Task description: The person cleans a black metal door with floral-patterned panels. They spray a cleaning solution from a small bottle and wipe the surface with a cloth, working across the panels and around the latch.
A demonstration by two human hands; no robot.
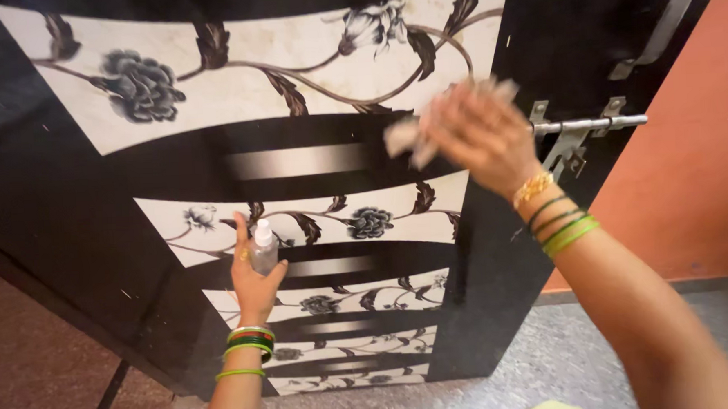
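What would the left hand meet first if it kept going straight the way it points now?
Most likely the door. The left hand holds a small spray bottle pointed up at the door's flowered panels, with nothing visible between them. Depth is hard to judge; the bottle may already be close to the surface.

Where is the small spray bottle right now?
In the head view the spray bottle sits lower left of centre, gripped in the left hand against the black floral door, below and left of the right hand with its cloth.
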